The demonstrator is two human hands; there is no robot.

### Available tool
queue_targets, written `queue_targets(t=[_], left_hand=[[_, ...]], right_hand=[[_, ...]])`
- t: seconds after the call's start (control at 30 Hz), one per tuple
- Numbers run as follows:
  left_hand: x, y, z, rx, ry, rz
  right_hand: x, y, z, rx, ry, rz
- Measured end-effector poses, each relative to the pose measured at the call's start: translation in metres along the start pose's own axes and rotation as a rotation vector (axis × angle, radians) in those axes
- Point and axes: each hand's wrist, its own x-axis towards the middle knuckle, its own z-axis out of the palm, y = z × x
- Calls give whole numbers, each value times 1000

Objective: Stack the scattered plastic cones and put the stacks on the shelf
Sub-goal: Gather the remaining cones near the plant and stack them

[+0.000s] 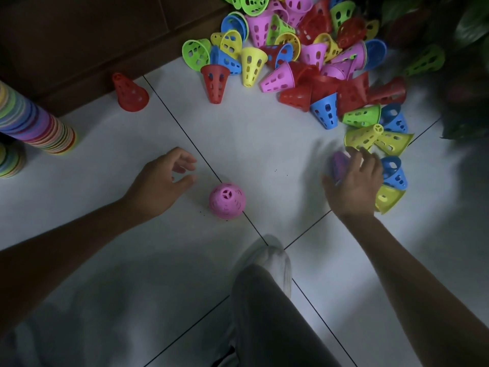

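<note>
A pile of perforated plastic cones (pixel 304 54) in red, blue, green, yellow and pink lies scattered on the white tiled floor at the upper right. One pink cone (pixel 227 200) stands upright on the floor in the middle. My left hand (pixel 164 181) hovers just left of it with loosely curled fingers and holds nothing. My right hand (pixel 354 178) grips a blurred purple-pink cone (pixel 340 162) at the near edge of the pile, beside yellow cones (pixel 375 139) and blue cones (pixel 394 173). A lone red cone (pixel 129 92) stands at the left by the wall.
A tall stack of many-coloured cones (pixel 34 120) stands at the far left, with a second stack (pixel 9 161) below it. A dark wooden baseboard (pixel 79 49) runs along the back. Dark plant leaves (pixel 465 75) hang at the right. My knee and foot (pixel 264 274) are at the bottom centre.
</note>
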Motion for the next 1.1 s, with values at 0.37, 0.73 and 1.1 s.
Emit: queue_targets(t=[0.37,0.73,1.1], left_hand=[[55,-19,-22,203,31,33],[128,-20,-63,423,608,-389],[161,-48,-73,396,308,-300]], right_hand=[[-2,-22,23,126,-184,61],[5,-101,27,632,-370,99],[-7,-124,16,902,-421,187]])
